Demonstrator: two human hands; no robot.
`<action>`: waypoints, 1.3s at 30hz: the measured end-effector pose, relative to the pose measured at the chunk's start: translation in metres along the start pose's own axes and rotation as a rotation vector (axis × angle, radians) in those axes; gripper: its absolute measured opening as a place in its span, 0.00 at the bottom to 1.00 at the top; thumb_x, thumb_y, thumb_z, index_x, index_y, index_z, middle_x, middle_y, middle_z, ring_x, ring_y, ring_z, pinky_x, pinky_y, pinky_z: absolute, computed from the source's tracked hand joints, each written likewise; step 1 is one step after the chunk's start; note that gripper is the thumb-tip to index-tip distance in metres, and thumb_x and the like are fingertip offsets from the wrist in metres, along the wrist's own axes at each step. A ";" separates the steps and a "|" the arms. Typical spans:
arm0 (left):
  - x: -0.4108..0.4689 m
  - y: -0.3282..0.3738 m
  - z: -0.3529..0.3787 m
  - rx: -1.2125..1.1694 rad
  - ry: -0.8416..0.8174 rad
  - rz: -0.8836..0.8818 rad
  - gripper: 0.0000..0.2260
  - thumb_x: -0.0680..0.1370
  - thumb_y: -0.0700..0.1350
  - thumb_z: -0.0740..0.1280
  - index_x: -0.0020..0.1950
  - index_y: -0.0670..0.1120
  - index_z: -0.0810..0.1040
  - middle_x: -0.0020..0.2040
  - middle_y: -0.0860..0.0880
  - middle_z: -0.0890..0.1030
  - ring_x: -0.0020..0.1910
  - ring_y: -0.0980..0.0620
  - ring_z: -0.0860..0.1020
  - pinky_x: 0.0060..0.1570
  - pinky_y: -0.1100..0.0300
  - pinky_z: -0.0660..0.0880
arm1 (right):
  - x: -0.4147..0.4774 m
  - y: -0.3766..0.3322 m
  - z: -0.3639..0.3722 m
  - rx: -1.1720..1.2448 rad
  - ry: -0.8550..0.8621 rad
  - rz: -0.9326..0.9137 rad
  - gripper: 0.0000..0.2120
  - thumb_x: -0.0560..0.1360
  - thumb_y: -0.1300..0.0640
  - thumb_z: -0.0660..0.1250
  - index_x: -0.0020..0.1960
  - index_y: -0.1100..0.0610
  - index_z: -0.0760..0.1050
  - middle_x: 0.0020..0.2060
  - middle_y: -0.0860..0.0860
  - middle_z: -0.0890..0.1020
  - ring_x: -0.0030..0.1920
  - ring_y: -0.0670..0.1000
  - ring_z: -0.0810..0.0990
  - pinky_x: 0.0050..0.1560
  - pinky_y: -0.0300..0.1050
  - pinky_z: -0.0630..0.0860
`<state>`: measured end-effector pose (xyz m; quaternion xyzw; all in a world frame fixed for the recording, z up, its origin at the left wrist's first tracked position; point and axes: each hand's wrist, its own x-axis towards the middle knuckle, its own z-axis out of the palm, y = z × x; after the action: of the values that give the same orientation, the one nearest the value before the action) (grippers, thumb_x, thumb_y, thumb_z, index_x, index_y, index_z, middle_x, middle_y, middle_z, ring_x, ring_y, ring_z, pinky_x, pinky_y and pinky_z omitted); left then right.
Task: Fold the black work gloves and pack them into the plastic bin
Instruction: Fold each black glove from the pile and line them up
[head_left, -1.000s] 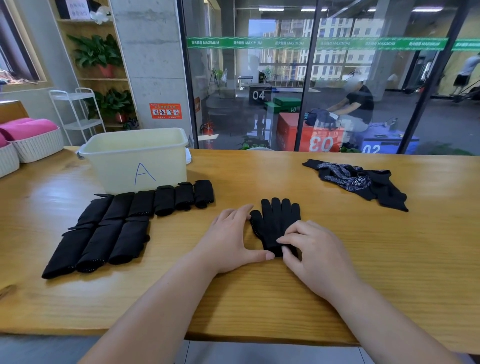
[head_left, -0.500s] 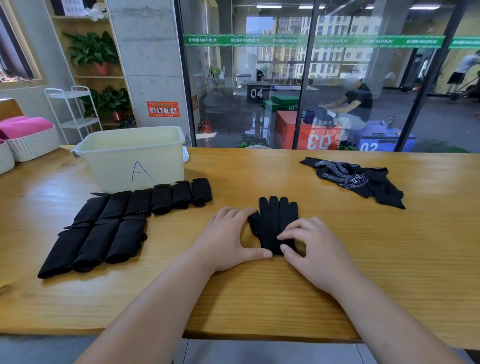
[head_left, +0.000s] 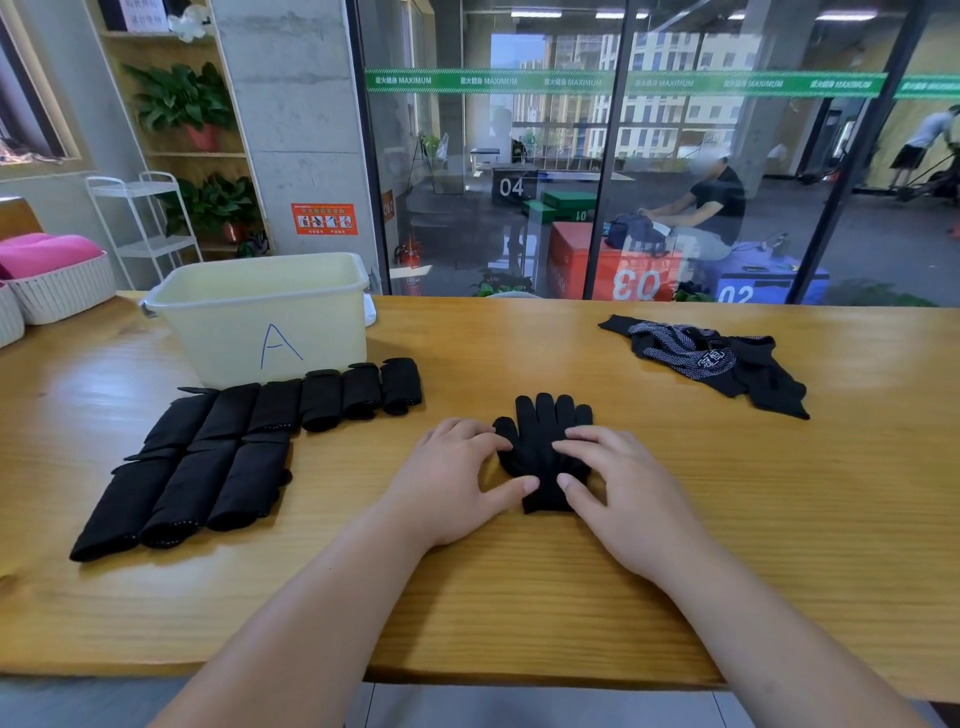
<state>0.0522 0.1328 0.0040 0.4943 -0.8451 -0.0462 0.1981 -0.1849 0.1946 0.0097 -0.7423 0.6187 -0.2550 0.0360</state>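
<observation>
**Hands spread flat onto black glove at centre of desk**

Half a second on, the right hand (head_left: 618, 483) has uncurled from the cuff and now lies spread over the right side of the black work glove (head_left: 540, 441). The left hand (head_left: 457, 478) has slid its fingers (head_left: 483, 441) onto the glove's thumb side. On both hands the fingers are nearly straight and press down on the fabric, gripping nothing. The two thumbs rest close together near the cuff.

The glove lies flat on the wooden desk (head_left: 727, 545) at centre frame, where it lay before. Its long axis runs from bottom to top of the frame, with the finger ends toward the top and the cuff toward the bottom edge.

At left centre, folded black gloves (head_left: 228, 415) sit in two rows, well apart from the hands. Just behind them, toward the upper left, stands the pale plastic bin (head_left: 218, 332), its front wall marked with a blue letter A. What it holds cannot be seen.

At upper right, a loose heap of gloves (head_left: 711, 358) lies unfolded with dotted palms showing. At the far left edge, a white basket (head_left: 62, 291) holds a pink cushion.
</observation>
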 end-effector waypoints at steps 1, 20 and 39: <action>0.000 0.000 0.001 0.005 0.008 0.003 0.34 0.77 0.77 0.61 0.75 0.58 0.76 0.75 0.57 0.73 0.77 0.55 0.65 0.77 0.52 0.65 | 0.002 -0.001 0.001 -0.022 -0.063 0.000 0.22 0.84 0.41 0.62 0.77 0.41 0.72 0.77 0.36 0.69 0.77 0.42 0.64 0.74 0.44 0.66; 0.004 -0.002 0.001 -0.020 0.007 -0.031 0.41 0.72 0.77 0.66 0.78 0.54 0.74 0.76 0.59 0.71 0.79 0.55 0.61 0.78 0.51 0.64 | 0.095 -0.034 0.012 -0.258 -0.441 0.145 0.36 0.86 0.34 0.48 0.87 0.53 0.49 0.86 0.54 0.47 0.86 0.57 0.44 0.84 0.59 0.51; 0.002 -0.008 -0.008 -0.302 0.156 -0.170 0.23 0.84 0.64 0.61 0.75 0.55 0.70 0.69 0.60 0.73 0.72 0.59 0.65 0.72 0.55 0.68 | 0.120 -0.021 0.051 -0.329 -0.398 0.229 0.41 0.79 0.24 0.36 0.86 0.41 0.40 0.86 0.50 0.40 0.85 0.59 0.38 0.83 0.64 0.39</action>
<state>0.0613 0.1279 0.0097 0.5307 -0.7659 -0.1505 0.3304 -0.1320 0.0735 0.0130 -0.6990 0.7122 0.0054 0.0646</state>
